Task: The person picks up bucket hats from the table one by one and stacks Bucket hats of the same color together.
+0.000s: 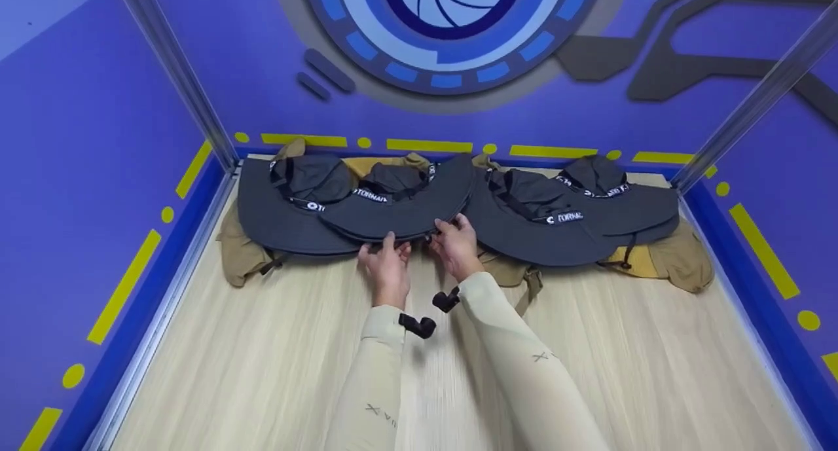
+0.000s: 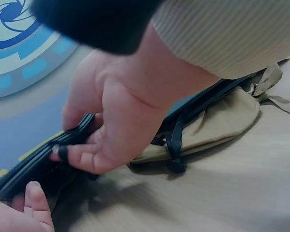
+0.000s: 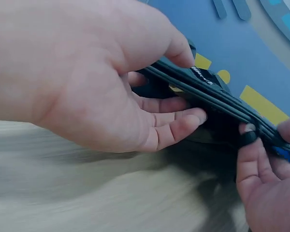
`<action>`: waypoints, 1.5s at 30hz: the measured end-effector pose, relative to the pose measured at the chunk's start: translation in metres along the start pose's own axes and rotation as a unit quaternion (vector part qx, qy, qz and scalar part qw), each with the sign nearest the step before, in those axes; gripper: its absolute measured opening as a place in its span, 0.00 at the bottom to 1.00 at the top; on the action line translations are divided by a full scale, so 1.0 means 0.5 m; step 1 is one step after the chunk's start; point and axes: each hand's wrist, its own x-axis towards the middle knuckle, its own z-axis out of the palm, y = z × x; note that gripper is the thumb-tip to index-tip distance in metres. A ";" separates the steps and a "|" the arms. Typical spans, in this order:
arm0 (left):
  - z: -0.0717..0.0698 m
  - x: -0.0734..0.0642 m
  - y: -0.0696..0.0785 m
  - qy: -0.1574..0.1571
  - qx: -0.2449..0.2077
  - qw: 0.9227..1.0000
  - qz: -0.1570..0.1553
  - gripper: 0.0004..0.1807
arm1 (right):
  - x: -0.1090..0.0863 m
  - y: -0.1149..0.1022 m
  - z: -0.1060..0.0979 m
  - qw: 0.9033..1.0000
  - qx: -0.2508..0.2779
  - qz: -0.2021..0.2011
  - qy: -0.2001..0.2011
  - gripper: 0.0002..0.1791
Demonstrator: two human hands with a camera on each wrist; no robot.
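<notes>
Several wide-brimmed sun hats lie in a row, dark grey brim sides up, with white lettering on their bands. Both hands are at the front brim edge of the middle sun hat (image 1: 409, 216). My left hand (image 1: 387, 271) holds that edge with its thumb on top and fingers below, as the right wrist view shows beside the layered brim (image 3: 217, 99). To its right, my right hand (image 1: 457, 245) pinches the same edge; a small black band (image 2: 63, 153) shows at one finger in the left wrist view. The fingertips under the brim are partly hidden.
The left sun hat (image 1: 285, 225) overlaps the middle one; further sun hats (image 1: 537, 245) lie right. Tan flaps (image 1: 684, 258) and a strap (image 1: 531, 284) stick out beneath. Blue patterned walls (image 1: 196, 58) enclose the wood-grain table (image 1: 262, 372).
</notes>
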 end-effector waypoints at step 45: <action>-0.039 -0.114 0.234 -0.229 0.114 0.954 0.158 0.20 | -0.182 -0.013 -0.215 0.986 0.001 -0.155 0.054 0.08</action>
